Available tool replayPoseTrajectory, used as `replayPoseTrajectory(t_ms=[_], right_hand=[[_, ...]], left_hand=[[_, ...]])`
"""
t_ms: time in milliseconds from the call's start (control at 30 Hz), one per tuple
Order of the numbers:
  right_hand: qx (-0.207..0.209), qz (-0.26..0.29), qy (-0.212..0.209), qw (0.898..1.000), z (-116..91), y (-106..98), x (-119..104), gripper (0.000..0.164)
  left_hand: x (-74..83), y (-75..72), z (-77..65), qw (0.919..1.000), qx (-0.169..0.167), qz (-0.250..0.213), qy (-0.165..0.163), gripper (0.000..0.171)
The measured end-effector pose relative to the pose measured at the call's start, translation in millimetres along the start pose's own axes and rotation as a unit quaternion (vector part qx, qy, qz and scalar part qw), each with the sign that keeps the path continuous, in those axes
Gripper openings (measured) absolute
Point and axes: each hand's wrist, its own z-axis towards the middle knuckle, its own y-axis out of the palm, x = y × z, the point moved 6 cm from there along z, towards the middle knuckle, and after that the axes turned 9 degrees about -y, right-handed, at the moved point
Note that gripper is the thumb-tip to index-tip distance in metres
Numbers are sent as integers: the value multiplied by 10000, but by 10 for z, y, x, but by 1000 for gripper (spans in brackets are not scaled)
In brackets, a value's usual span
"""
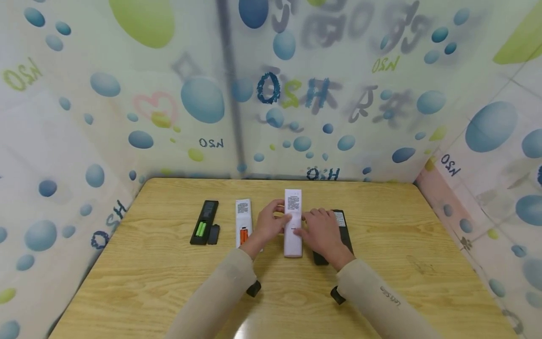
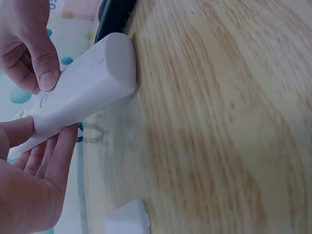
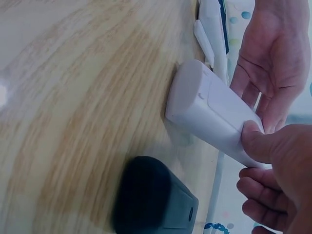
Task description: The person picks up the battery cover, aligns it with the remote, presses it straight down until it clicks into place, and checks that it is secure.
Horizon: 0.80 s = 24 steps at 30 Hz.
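The left hand (image 1: 270,223) grips a white remote (image 1: 293,245), thumb above, fingers beneath; the right hand (image 1: 320,230), fingers curled, holds its other side. It is mid-counter (image 1: 381,212), back upward, far end raised. Likely light, stiff and slick; best held by its long edges.

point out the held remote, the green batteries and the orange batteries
Held remote (image 1: 292,242): head view, lower half of its upturned back.
Green batteries (image 1: 201,229): head view, middle of the pair.
Orange batteries (image 1: 243,235): head view, middle of the pair.
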Motion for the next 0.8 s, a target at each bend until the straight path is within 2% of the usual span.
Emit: replayPoseTrajectory(t_ms=[267,433,633,800], right_hand=[[12,93,-162,9998,-20,-47,4,46],[18,116,-201,9997,-26,-59,0,51],[10,185,-135,9997,-11,-64,-7,57],[29,429,29,9991,28,-66,1,54]], left_hand=[[8,9,2,10000,11,51,1,40],[5,6,-4,10000,21,79,-14,39],[1,0,-13,9999,5,101,-42,40],[-4,-5,-11,9999,26,86,-50,41]])
